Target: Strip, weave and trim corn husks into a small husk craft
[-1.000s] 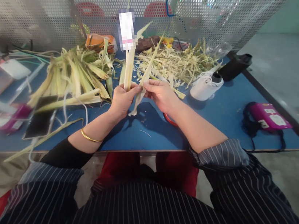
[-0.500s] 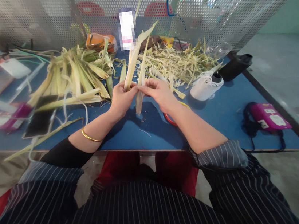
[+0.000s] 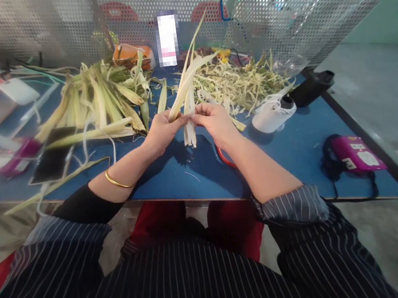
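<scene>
Pale strips of corn husk [image 3: 186,92] stand up between my two hands, over the near middle of the blue table [image 3: 174,181]. My left hand [image 3: 163,130] pinches them from the left, thumb toward the centre. From the right, my right hand [image 3: 213,121] grips the same husk strips, its thumb and fingertips almost meeting the left ones. Short frayed husk ends hang below the fingertips, while long pointed tips rise and lean right. Partly hidden behind my right wrist is a red ring-shaped thing [image 3: 225,157].
Left lies a heap of husks [image 3: 99,101]; back right, a pile of shredded husk [image 3: 237,83]. A cone of white thread [image 3: 273,114], a black cone [image 3: 312,89] and a purple box with a cable [image 3: 359,153] stand right. A dark phone [image 3: 51,156] lies left. Perforated mesh [image 3: 179,0] bounds the back.
The husk strips have shifted between my fingers: they now overlap more closely, and the lower end hangs shorter and wider. Both hands stay almost in place.
</scene>
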### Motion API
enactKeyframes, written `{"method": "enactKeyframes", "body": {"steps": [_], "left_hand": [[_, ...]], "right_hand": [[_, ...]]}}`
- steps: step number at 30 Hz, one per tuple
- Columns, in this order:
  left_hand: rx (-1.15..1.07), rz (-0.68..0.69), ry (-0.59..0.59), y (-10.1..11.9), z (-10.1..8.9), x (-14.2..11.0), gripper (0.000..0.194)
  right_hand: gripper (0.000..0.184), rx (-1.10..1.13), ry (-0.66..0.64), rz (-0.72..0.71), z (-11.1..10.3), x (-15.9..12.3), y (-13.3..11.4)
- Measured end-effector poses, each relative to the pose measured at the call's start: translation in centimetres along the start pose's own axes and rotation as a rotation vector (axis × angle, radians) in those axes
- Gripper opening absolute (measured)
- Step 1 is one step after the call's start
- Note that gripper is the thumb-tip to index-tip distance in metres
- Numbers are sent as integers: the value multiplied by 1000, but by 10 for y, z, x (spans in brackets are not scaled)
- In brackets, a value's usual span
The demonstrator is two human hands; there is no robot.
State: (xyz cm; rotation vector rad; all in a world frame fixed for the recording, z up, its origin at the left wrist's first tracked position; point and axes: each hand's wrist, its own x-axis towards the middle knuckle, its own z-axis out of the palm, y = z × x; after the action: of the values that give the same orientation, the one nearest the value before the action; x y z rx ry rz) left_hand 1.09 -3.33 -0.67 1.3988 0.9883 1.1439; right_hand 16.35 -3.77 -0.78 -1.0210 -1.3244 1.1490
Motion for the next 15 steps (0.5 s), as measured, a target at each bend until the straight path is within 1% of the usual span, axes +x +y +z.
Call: {"method": "enactKeyframes", "body": {"steps": [5, 10, 15], "left_hand": [[-9, 0, 9, -1, -1, 1, 23], [-36, -22, 55, -2, 0, 1, 22], [-62, -19, 99, -3, 4, 1, 17]], "right_hand": [[18, 7, -14, 21, 0, 0, -2], [24, -90, -65, -11, 4, -3, -6], [28, -55, -18, -36, 7, -2, 2]]}}
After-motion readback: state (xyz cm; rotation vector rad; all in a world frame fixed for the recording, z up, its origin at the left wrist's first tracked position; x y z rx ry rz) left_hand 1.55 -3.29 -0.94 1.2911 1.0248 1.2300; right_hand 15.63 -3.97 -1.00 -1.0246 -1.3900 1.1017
